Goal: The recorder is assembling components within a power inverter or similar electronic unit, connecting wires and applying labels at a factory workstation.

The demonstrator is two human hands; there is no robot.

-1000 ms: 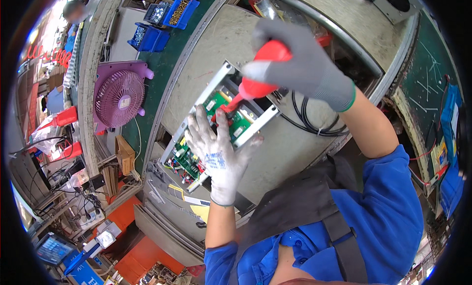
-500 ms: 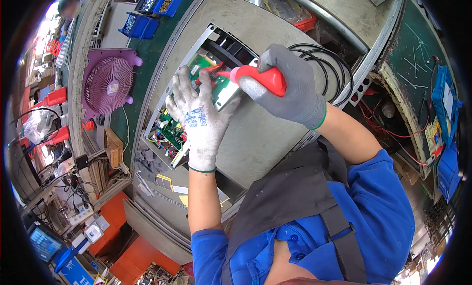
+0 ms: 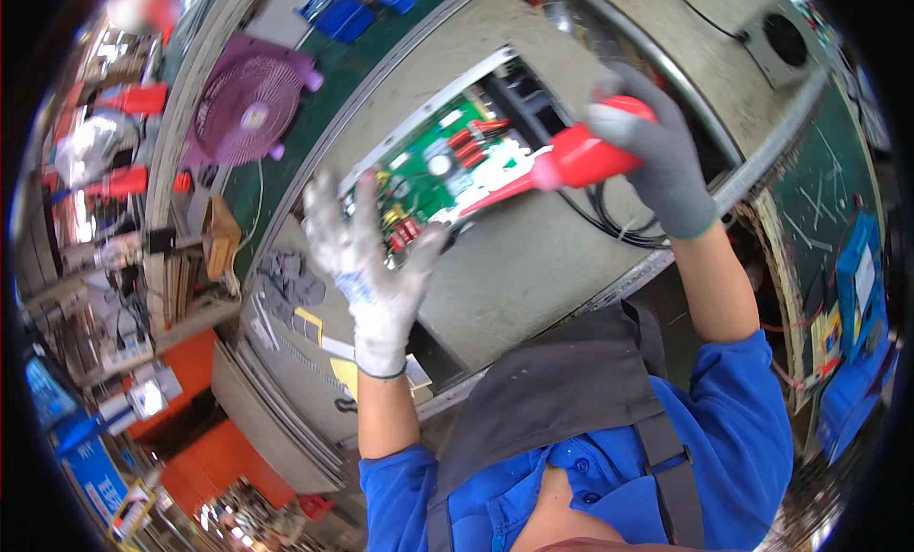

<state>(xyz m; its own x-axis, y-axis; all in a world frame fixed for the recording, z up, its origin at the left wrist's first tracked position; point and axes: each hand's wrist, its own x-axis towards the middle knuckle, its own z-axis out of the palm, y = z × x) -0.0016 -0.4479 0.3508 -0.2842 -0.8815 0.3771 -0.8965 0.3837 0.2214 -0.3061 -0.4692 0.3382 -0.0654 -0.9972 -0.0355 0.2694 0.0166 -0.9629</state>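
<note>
My right hand (image 3: 657, 138), in a grey glove, is wrapped round a red squeeze bottle (image 3: 595, 157) with a pale collar and a long tapered nozzle. The nozzle points down and left over a green circuit board (image 3: 440, 165), which carries red, yellow and white parts and sits in a metal housing (image 3: 419, 120) on the bench. Whether the tip touches the board I cannot tell. My left hand (image 3: 376, 266), in a white glove, is open with spread fingers above the housing's near left end, partly hiding it. Both hands are slightly blurred.
Black cable (image 3: 609, 219) lies coiled right of the housing, under my right hand. A purple fan (image 3: 249, 109) stands at the left, with blue bins (image 3: 345, 19) beyond. Grey cloth (image 3: 288, 281) and papers lie near my left wrist. A metal box with a round opening (image 3: 783, 40) sits far right.
My left hand has come off the board, and its fingers have spread. My right hand has moved right with the bottle. More of the board shows, and the view has shifted.
</note>
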